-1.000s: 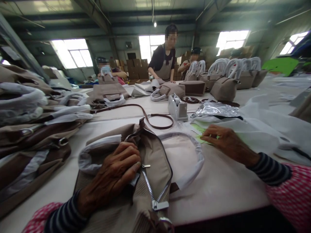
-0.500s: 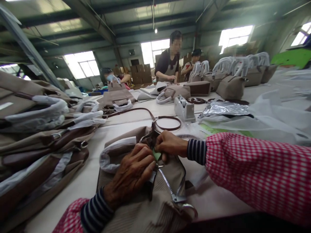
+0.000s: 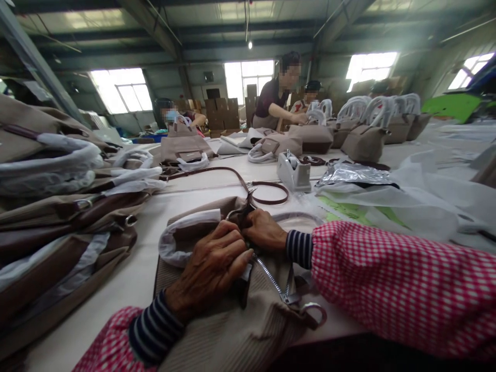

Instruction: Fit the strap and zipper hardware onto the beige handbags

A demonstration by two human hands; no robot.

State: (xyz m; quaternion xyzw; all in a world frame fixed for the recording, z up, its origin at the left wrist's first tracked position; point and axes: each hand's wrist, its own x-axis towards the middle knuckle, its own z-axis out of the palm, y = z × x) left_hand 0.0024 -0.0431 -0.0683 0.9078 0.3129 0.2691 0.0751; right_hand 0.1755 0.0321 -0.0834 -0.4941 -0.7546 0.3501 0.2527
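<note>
A taupe ribbed handbag [image 3: 240,330] lies on its side on the white table, its zipper [image 3: 271,274] undone and the mouth spread. My left hand [image 3: 217,268] is closed on the edge of that opening. Knuckles bent, my right hand [image 3: 265,230] reaches into the mouth from the other side; its fingertips are hidden in the bag, and I cannot make out what they hold. A white-wrapped handle [image 3: 170,248] curves out left of my left hand. Beyond the bag, a brown strap [image 3: 267,200] lies in a loop.
Stacked handbags [image 3: 50,222] crowd the left side. A grey tape dispenser [image 3: 294,173] stands ahead, with clear plastic wrapping [image 3: 352,173] and white sheets at right. Several finished-looking bags [image 3: 366,142] stand at the back. A co-worker [image 3: 277,98] handles a bag across the table.
My right hand has sunk deeper into the bag's mouth, and the small green piece between my hands is now out of sight. The co-worker's arm has reached right to a bag.
</note>
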